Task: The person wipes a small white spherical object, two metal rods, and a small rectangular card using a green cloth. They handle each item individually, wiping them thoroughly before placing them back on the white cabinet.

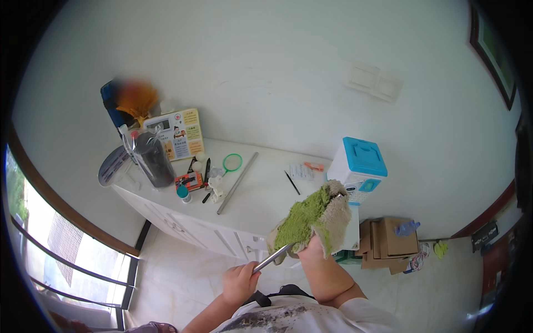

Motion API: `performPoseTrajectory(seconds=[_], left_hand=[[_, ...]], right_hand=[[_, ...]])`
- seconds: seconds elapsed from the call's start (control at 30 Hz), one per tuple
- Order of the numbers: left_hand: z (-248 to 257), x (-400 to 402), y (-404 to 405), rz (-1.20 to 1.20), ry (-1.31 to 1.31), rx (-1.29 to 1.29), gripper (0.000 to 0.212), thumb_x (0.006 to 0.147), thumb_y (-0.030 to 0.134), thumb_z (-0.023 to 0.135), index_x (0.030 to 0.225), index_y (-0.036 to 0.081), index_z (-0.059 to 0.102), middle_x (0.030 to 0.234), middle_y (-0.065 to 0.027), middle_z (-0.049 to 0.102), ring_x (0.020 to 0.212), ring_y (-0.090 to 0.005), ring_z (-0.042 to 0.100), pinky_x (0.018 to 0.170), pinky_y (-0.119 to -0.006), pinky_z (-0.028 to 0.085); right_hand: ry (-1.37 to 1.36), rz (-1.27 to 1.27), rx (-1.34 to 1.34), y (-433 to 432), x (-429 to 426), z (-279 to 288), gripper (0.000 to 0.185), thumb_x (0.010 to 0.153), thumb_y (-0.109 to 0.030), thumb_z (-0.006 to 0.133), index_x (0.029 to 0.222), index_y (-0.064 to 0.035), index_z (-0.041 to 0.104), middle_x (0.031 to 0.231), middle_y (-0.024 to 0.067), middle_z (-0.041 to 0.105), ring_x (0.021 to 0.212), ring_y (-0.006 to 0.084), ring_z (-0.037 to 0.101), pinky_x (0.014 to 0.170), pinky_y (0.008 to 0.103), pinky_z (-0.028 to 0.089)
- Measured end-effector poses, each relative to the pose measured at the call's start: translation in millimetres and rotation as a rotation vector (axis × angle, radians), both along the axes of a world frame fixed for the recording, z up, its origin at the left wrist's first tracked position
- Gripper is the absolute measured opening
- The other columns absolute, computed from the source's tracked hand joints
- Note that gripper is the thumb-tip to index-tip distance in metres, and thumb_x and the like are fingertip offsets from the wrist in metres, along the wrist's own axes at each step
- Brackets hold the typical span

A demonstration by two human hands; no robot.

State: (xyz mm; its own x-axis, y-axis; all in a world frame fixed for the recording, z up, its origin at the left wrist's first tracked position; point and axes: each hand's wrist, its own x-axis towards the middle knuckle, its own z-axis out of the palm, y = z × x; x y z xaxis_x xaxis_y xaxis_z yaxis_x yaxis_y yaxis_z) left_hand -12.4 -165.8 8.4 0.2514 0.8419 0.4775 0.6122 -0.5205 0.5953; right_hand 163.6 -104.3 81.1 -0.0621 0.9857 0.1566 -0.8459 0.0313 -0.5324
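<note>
My left hand [240,283] grips the near end of a shiny metal rod [271,259] that slants up and to the right. Around the rod's farther part is a fluffy cloth [302,216], green on one face and beige on the other. My right hand [312,249] clasps this cloth from below, its fingers mostly hidden in the folds. A bit of the rod's far end shows at the cloth's upper right. Beyond my hands, a second metal rod [238,183] lies across the white cabinet top [262,200], with a black pencil [292,182] to its right.
A blue and white box [362,166] stands at the cabinet's right end. Leftward are a bagged dark cylinder [155,160], a printed board [175,133], a teal-capped jar [184,194] and a green-rimmed round paddle [232,162]. Cardboard boxes [395,237] sit on the floor at right.
</note>
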Motion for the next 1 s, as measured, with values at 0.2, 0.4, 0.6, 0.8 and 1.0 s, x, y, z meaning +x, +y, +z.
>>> performPoseTrajectory(seconds=[0.2, 0.4, 0.6, 0.8, 1.0], left_hand=[[-4.9, 6.2, -17.5, -0.2, -0.605, -0.549, 0.024, 0.086, 0.023, 0.053, 0.094, 0.001, 0.054, 0.054, -0.0002, 0.041, 0.047, -0.0103, 0.038, 0.044, -0.025, 0.031], [-0.1, -9.8, -17.9, -0.796, -1.288, -1.197, 0.036, 0.09, 0.038, 0.043, 0.09, 0.002, 0.051, 0.051, 0.0055, 0.027, 0.043, -0.0059, 0.02, 0.04, -0.023, 0.015], [20.7, -7.1, -17.4, -0.663, -1.399, -1.258, 0.031, 0.091, 0.033, 0.04, 0.091, 0.004, 0.049, 0.051, 0.005, 0.027, 0.042, -0.0067, 0.019, 0.039, -0.023, 0.017], [18.6, 8.1, -26.4, -0.035, -0.679, -0.564, 0.018, 0.088, 0.018, 0.048, 0.081, 0.002, 0.053, 0.055, -0.002, 0.045, 0.045, -0.0114, 0.039, 0.045, -0.028, 0.035], [11.7, 4.5, -28.4, 0.318, -0.084, -0.049, 0.008, 0.077, 0.009, 0.056, 0.082, 0.003, 0.058, 0.06, -0.011, 0.053, 0.05, -0.024, 0.053, 0.049, -0.035, 0.042]], right_hand=[[-0.029, 0.109, -0.01, 9.4, -1.7, -8.5, 0.028, 0.08, -0.031, 0.058, 0.098, -0.0109, 0.05, 0.087, 0.0042, 0.055, 0.079, 0.0165, 0.055, 0.068, 0.0336, 0.049], [-0.146, 0.287, -0.058, 13.9, -32.3, -18.5, 0.027, 0.08, -0.029, 0.059, 0.098, -0.0104, 0.051, 0.086, 0.0048, 0.055, 0.078, 0.0169, 0.056, 0.067, 0.0338, 0.049], [-0.838, 0.043, 0.223, -2.6, -53.1, -39.0, 0.029, 0.078, -0.023, 0.06, 0.1, -0.0079, 0.05, 0.087, 0.0068, 0.055, 0.079, 0.0166, 0.055, 0.068, 0.0318, 0.048], [-0.606, 0.13, 0.141, -2.6, -65.7, -39.5, 0.028, 0.079, -0.023, 0.058, 0.101, -0.0076, 0.05, 0.088, 0.0065, 0.055, 0.079, 0.0163, 0.055, 0.068, 0.0314, 0.048], [-0.393, 0.215, 0.08, 8.3, -64.7, -36.0, 0.027, 0.081, -0.023, 0.055, 0.102, -0.0073, 0.049, 0.089, 0.0061, 0.054, 0.08, 0.0159, 0.054, 0.068, 0.031, 0.048]])
